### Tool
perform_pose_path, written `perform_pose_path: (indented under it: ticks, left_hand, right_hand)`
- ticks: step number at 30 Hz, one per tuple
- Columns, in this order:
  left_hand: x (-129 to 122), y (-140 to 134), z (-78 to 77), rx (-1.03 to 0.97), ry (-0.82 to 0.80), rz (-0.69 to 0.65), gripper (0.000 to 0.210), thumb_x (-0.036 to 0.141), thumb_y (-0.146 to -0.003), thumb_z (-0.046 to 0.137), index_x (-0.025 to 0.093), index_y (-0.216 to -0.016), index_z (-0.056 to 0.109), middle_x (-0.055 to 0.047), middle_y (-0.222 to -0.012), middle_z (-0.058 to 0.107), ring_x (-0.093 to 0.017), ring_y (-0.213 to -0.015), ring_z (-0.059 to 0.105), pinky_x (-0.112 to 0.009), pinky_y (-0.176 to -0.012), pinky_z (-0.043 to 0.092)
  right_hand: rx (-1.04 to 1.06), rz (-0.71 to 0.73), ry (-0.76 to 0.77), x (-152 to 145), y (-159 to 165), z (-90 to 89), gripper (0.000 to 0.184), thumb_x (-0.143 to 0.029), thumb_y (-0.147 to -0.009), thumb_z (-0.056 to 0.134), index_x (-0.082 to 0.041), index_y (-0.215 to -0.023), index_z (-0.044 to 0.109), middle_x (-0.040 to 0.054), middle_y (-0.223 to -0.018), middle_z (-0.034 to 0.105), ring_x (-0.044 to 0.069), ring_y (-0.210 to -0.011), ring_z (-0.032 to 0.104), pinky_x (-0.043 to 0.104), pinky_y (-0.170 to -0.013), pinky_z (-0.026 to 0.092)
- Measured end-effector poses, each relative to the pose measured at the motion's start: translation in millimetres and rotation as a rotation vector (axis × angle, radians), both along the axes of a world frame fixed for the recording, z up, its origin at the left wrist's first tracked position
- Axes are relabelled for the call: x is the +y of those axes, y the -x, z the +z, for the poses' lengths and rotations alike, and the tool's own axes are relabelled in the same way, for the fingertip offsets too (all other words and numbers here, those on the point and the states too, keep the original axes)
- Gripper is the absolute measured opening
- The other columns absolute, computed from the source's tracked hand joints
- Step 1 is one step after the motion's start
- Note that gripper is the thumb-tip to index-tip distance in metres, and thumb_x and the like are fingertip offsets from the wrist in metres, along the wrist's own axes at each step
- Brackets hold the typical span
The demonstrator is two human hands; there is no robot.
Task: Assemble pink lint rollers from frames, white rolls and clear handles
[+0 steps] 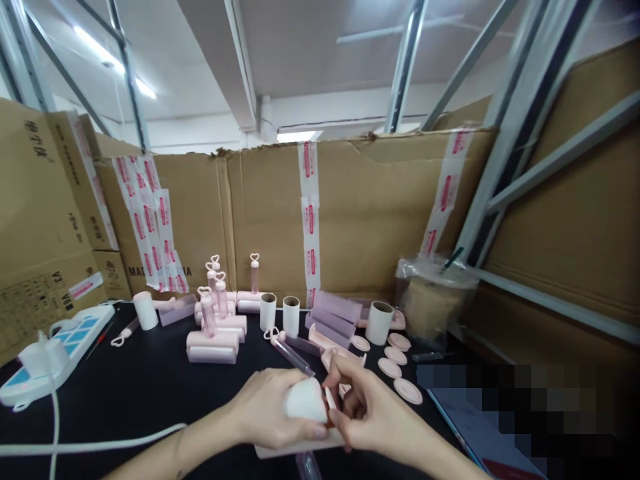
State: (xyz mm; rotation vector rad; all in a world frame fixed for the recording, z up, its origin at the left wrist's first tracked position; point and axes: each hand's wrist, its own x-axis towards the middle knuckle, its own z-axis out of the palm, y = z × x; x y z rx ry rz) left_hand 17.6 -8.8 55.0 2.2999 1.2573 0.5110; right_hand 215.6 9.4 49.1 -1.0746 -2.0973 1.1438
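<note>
Head cam: our L hand (267, 410) is wrapped round a white roll (304, 400), thumb along its near side, grip closed. Our R hand (367, 403) has a thumb-&-finger pinch, nearly closed, on a small pink disc (330, 398) at the roll's R end; can't tell if disc & roll touch. Both are held low, front-centre, over a pale pink piece (273, 451) on the black table (125, 387).

Main risk, we reckon: disc tipping or popping out, b/c we've only a small pinch on it. L grip too loose & the roll might twist under any push from R; too tight & it might dent, if it's soft. A dropped disc could get mixed w/ the loose pink discs (409, 391) to the R. The heart-handled stick (293, 353) lies just beyond our hands, so a careless fwd reach might knock it. White cable (100, 445) runs up to our L forearm (200, 433); a snag there could jerk the roll.
</note>
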Motion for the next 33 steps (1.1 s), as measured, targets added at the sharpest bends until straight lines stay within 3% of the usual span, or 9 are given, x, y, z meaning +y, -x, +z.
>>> perform_pose_path:
  ticks: [7,9,11,14,18,22,25,29,33]
  left_hand:
    - [-8.6,6.3,-34.2,-0.234,-0.046,0.002,0.044,0.055,-0.070,0.059,0.018,-0.092,0.059,-0.002,-0.086,0.064,-0.018,-0.075,0.058,-0.025,-0.070,0.044]
    - [-3.1,13.9,-41.1,-0.413,-0.054,0.101,0.043,0.054,-0.071,0.059,0.017,-0.091,0.058,-0.002,-0.083,0.062,-0.018,-0.074,0.057,-0.026,-0.069,0.045]
    - [5.7,25.6,-44.9,-0.618,-0.075,0.285,0.041,0.053,-0.075,0.055,0.016,-0.093,0.054,-0.003,-0.082,0.060,-0.018,-0.074,0.056,-0.027,-0.069,0.046]
    - [18.0,44.0,-45.7,-0.765,-0.097,0.458,0.041,0.050,-0.081,0.049,0.015,-0.102,0.047,-0.005,-0.086,0.058,-0.019,-0.075,0.057,-0.030,-0.071,0.048]
    - [22.4,53.8,-45.8,-0.776,-0.096,0.428,0.042,0.044,-0.078,0.055,0.016,-0.107,0.042,-0.005,-0.090,0.058,-0.020,-0.080,0.059,-0.032,-0.077,0.049]
    - [22.5,51.6,-53.5,-0.697,-0.206,0.418,0.044,0.033,-0.083,0.050,0.016,-0.120,0.033,-0.010,-0.109,0.056,-0.023,-0.101,0.056,-0.036,-0.089,0.045]
    - [25.4,49.8,-61.0,-0.498,-0.388,0.379,0.049,0.029,-0.080,0.056,0.019,-0.122,0.032,-0.011,-0.118,0.053,-0.024,-0.108,0.054,-0.039,-0.091,0.044]
    - [27.0,48.5,-65.3,-0.123,-0.649,0.203,0.045,0.020,-0.079,0.057,0.022,-0.123,0.043,-0.010,-0.113,0.057,-0.025,-0.103,0.056,-0.041,-0.087,0.047]
    - [20.6,42.2,-66.2,0.128,-0.883,0.106,0.046,0.013,-0.080,0.052,0.020,-0.125,0.048,-0.012,-0.109,0.059,-0.026,-0.099,0.056,-0.041,-0.082,0.049]
  right_hand:
    - [0.015,0.114,0.211,-4.9,9.9,-4.4,0.022,-0.012,-0.063,0.050,-0.022,-0.074,0.033,-0.0126,-0.049,0.050,0.009,-0.037,0.060,0.011,-0.031,0.033]
    - [0.037,0.111,0.260,-1.9,10.1,-12.1,0.024,-0.013,-0.063,0.051,-0.023,-0.072,0.031,-0.0128,-0.049,0.050,0.008,-0.034,0.058,0.012,-0.029,0.033]
    - [0.073,0.092,0.288,3.4,8.3,-19.9,0.025,-0.017,-0.066,0.053,-0.023,-0.070,0.029,-0.0129,-0.049,0.049,0.009,-0.033,0.056,0.014,-0.030,0.037]
    - [0.133,0.052,0.226,12.6,5.2,-25.5,0.026,-0.026,-0.074,0.055,-0.023,-0.070,0.030,-0.0112,-0.052,0.049,0.009,-0.040,0.057,0.019,-0.039,0.044]
    - [-0.089,0.028,0.027,15.7,4.0,-19.8,0.014,-0.030,-0.083,0.051,-0.021,-0.080,0.040,-0.0047,-0.058,0.057,0.013,-0.051,0.060,0.025,-0.051,0.047]
    - [-0.294,0.007,-0.305,11.4,3.1,-19.8,0.011,-0.031,-0.084,0.051,-0.020,-0.085,0.054,0.0060,-0.095,0.058,0.020,-0.090,0.060,0.036,-0.083,0.047]
    - [-0.346,0.039,-0.361,12.3,2.4,-28.6,0.017,-0.033,-0.086,0.050,-0.020,-0.088,0.060,0.0096,-0.113,0.051,0.025,-0.115,0.047,0.041,-0.099,0.037]
    - [-0.290,0.052,-0.404,17.6,2.8,-35.6,0.017,-0.031,-0.082,0.056,-0.022,-0.094,0.064,0.0090,-0.114,0.053,0.026,-0.114,0.048,0.044,-0.099,0.037]
    - [-0.074,-0.029,-0.416,16.9,6.8,-35.5,0.030,-0.023,-0.082,0.054,-0.020,-0.112,0.055,0.0077,-0.102,0.060,0.020,-0.095,0.059,0.037,-0.088,0.048]
